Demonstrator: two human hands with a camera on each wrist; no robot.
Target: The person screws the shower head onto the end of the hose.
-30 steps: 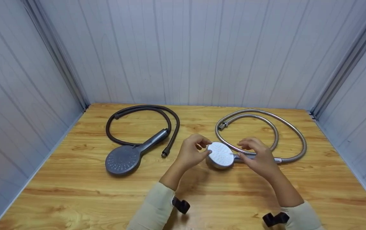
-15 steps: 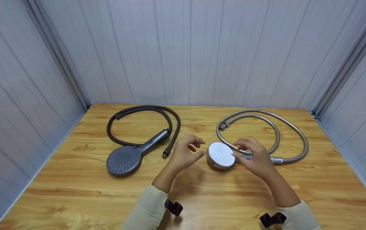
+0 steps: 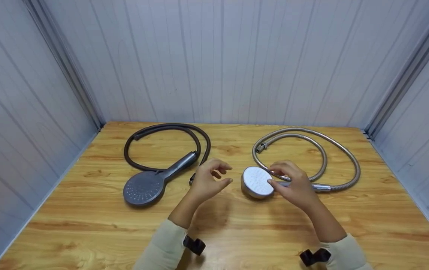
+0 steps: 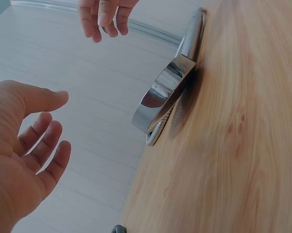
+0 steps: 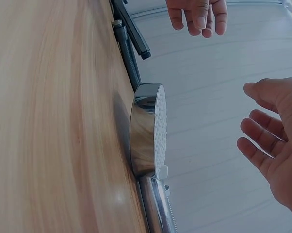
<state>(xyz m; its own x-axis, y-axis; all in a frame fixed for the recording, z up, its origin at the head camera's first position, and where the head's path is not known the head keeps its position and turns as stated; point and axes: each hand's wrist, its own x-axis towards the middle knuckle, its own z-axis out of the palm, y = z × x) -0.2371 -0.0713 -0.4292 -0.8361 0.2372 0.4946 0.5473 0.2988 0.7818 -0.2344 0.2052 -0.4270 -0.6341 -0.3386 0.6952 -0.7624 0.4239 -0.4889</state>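
1 chrome showerhead point(image 3: 256, 181), R hand point(image 3: 299, 186) above rim point(image 3: 251, 191), gap to L hand point(image 3: 203, 183)

Pale, grain-streaked panel walls point(image 3: 221, 67) on three sides

Dark lines run down the far wall. Grey metal corner strips point(image 3: 68, 67) join it to the left wall point(image 3: 15, 112) and right wall point(image 3: 424, 142). A yellow-brown wood-grain tabletop point(image 3: 79, 236), faintly glossy, reaches the far wall.

Chrome shower head point(image 3: 250, 189) with round white spray face point(image 3: 255, 180), lying face up on the wooden table point(image 3: 87, 236), small white tab point(image 5: 163, 172) by the handle point(image 5: 156, 204), handle pointing right, ribbed silver hose point(image 3: 297, 129) attached, looped behind, metal fitting point(image 3: 261, 147) at its free end.
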